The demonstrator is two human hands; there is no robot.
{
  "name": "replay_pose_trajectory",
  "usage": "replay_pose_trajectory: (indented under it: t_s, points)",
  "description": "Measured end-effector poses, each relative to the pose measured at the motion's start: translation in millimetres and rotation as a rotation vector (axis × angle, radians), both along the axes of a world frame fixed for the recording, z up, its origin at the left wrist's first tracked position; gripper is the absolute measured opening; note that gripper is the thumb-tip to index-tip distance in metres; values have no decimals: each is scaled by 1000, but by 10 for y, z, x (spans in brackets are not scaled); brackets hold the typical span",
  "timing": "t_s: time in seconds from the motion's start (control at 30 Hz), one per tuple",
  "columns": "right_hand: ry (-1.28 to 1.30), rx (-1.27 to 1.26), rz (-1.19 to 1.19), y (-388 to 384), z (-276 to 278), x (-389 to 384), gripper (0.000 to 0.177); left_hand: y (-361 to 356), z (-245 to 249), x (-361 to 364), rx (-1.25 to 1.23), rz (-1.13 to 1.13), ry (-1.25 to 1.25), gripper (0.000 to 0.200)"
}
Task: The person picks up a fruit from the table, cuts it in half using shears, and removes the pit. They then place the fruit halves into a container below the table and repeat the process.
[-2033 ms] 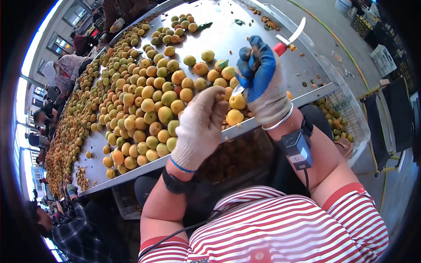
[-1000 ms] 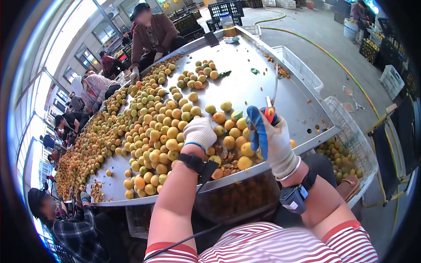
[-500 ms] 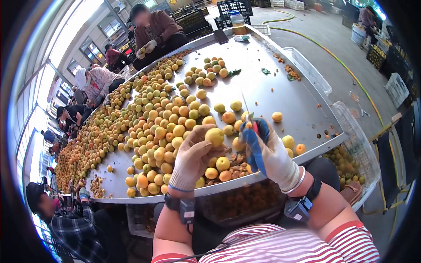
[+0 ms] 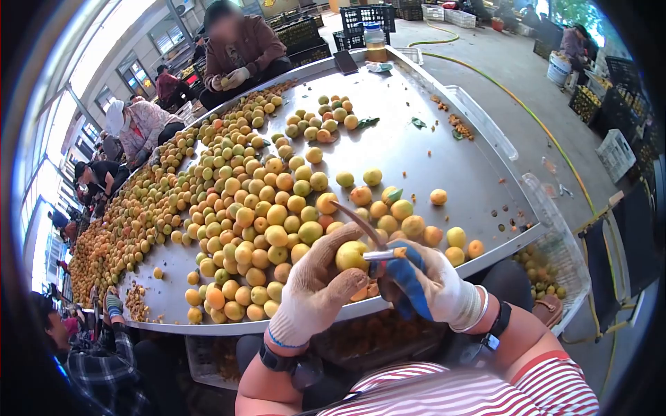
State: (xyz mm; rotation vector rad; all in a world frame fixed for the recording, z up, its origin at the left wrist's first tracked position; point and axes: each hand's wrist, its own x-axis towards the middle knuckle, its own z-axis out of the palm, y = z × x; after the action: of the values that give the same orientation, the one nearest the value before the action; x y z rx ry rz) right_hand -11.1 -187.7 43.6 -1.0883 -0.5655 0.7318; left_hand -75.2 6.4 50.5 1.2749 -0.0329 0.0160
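My left hand (image 4: 313, 291), in a tan-and-white glove, is closed around a yellow-green apricot (image 4: 351, 256), thumb below and fingers behind. My right hand (image 4: 423, 281), in a white glove with blue on the fingers, grips a curved knife (image 4: 361, 223). Its thin curved blade rises up and left, above the held apricot. A short metal piece (image 4: 380, 255) also sticks out of the right fist, with its tip right at the apricot's side. Whole apricots (image 4: 276, 236) lie in a thick spread just beyond my hands.
The metal table (image 4: 409, 159) has a raised rim and holds leaves and small scraps. A lidded jar (image 4: 375, 43) stands at its far end. Beside the right edge are plastic crates (image 4: 555, 243) with apricots. A yellow hose (image 4: 510, 73) crosses the floor. Other people sit along the left side.
My hands have come together, and the metal piece is now at the apricot's side. The curved blade now shows clearly, pointing up-left. The view has shifted slightly.
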Motion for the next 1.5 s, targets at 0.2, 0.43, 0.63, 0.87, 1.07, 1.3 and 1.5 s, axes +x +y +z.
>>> replay_pose_trajectory:
  t_s: [0.2,0.43,0.63,0.87,1.07,1.3,1.5]
  points:
    - [-303,-178,-238,70,-186,-48,15,-10,-8,-63,482,73,-110,41]
    - [-715,-316,-518,217,-471,-117,15,-75,-185,-40,751,197,-310,41]
    - [-597,-317,-473,304,-605,-154,17,-124,-281,74,860,207,-499,50]
    - [-511,-383,-420,333,-654,-172,19,-199,-248,1,952,270,-465,35]
    - [241,68,-54,272,-482,23,19,-200,-223,12,542,180,-113,44]
    - [347,55,34,-13,-85,165,54,-13,-119,91,-77,84,-40,49]
    - [-79,-44,-96,11,-134,47,12,34,-44,81,-214,67,-131,57]
